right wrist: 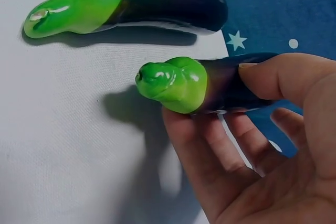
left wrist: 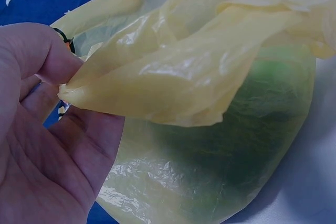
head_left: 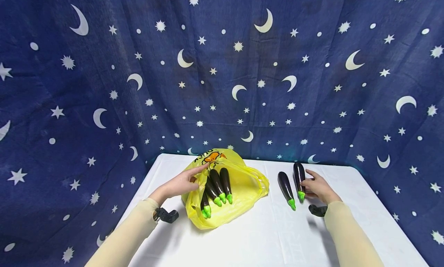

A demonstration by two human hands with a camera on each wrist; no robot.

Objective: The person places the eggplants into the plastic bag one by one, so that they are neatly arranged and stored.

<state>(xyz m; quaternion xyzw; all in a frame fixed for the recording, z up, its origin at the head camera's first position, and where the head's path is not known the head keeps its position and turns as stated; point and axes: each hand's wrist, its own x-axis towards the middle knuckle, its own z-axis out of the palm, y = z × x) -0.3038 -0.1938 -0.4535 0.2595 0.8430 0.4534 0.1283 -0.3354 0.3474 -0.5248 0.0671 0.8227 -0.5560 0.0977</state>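
Note:
A yellow plastic bag [head_left: 239, 205] lies on the table with its mouth toward me, and several dark eggplants [head_left: 216, 182] with green stems are inside it. My left hand [head_left: 182, 184] pinches the bag's rim between thumb and fingers; the left wrist view shows the gathered plastic [left wrist: 157, 85] close up. On the right, my right hand [head_left: 317, 187] grips an eggplant [right wrist: 226, 82] near its green end, thumb above and fingers beneath. A shadow under it in the right wrist view suggests it is off the cloth. Just left of it lies another eggplant [head_left: 286, 188].
A white cloth [head_left: 256, 244] covers the table. Behind and at both sides hangs a dark blue curtain [head_left: 222, 66] with moons and stars. Black straps [head_left: 166, 215] sit on both wrists.

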